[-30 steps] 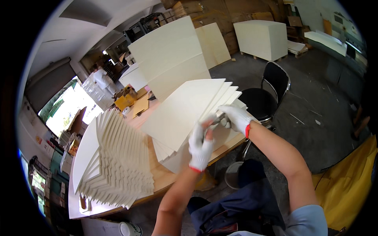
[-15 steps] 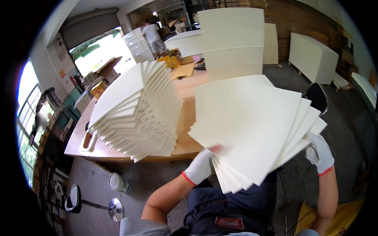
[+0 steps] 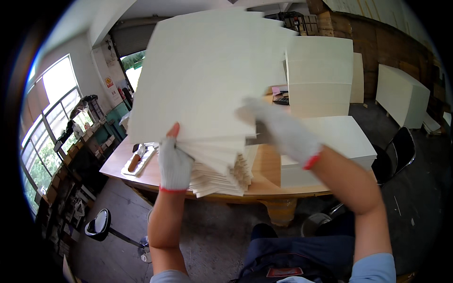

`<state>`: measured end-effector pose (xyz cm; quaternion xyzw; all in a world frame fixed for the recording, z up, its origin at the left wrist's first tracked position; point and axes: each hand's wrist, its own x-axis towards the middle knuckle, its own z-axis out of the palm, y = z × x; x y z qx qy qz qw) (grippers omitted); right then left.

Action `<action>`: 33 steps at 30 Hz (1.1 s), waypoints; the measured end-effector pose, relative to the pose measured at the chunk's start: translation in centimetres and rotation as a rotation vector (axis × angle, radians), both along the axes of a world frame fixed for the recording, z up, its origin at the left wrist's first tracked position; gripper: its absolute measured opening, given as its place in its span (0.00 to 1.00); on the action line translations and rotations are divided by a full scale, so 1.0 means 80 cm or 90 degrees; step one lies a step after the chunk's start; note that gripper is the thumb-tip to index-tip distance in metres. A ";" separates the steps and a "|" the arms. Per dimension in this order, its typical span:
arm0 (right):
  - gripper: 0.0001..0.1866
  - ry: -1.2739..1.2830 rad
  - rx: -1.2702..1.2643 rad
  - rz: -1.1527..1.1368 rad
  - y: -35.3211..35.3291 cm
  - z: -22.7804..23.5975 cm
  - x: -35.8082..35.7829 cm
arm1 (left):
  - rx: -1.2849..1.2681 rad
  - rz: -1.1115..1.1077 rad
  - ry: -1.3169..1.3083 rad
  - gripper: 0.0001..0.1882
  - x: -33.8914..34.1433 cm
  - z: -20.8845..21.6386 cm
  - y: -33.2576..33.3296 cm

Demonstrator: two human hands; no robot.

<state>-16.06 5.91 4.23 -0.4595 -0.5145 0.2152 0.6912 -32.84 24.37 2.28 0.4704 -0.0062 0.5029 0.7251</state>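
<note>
A fanned bundle of large white sheets [image 3: 203, 70] is raised in front of me, above the table. My left hand [image 3: 175, 162], in a white glove with a red cuff, is closed on its lower left corner, thumb on the near face. At the bundle's lower right edge is my right hand [image 3: 288, 132], gloved the same way; its fingers are smeared by motion, so their grip cannot be made out. Below the bundle shows the lower part of a stepped stack of white sheets [image 3: 212, 181] on the wooden table [image 3: 266, 165]; the rest is hidden.
A squared white stack [image 3: 339, 137] lies on the table's right part, with a taller pale stack [image 3: 321, 75] behind. A brown-handled tool [image 3: 136, 161] rests in a white tray at the left. A black chair [image 3: 401, 151] stands right; a stool [image 3: 99, 224] stands lower left.
The bundle has moved left and up, from the table's right side to over the stepped stack. Both hands travelled left with it. My view has shifted, and the right-hand squared stack now shows.
</note>
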 end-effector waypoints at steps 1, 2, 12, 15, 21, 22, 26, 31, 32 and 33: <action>0.29 0.090 -0.026 -0.032 0.038 0.003 -0.011 | -0.041 0.001 -0.013 0.20 0.010 0.020 0.023; 0.31 0.128 -0.017 -0.005 0.071 0.004 -0.018 | -0.096 0.011 -0.035 0.20 0.018 0.033 0.041; 0.24 0.339 -0.169 0.112 0.152 -0.035 0.026 | 0.297 0.278 0.630 0.23 0.024 0.019 0.136; 0.27 0.306 -0.126 0.258 0.083 -0.079 0.000 | 0.302 0.254 0.648 0.25 0.031 0.025 0.144; 0.28 0.277 -0.335 0.233 -0.006 -0.119 -0.029 | -0.197 0.071 0.325 0.19 0.046 0.019 0.140; 0.27 0.272 -0.360 0.212 -0.016 -0.122 -0.028 | -0.171 0.065 0.318 0.19 0.045 0.019 0.141; 0.29 0.270 -0.356 0.180 -0.042 -0.134 -0.014 | -0.151 0.074 0.312 0.15 0.046 0.022 0.150; 0.30 0.294 -0.356 0.135 -0.056 -0.148 -0.002 | -0.082 0.090 0.392 0.11 0.048 0.021 0.156; 0.29 0.293 -0.353 0.131 -0.059 -0.151 0.000 | -0.113 0.084 0.353 0.11 0.047 0.021 0.157; 0.29 0.292 -0.347 0.124 -0.064 -0.153 0.001 | -0.142 0.076 0.313 0.12 0.048 0.021 0.156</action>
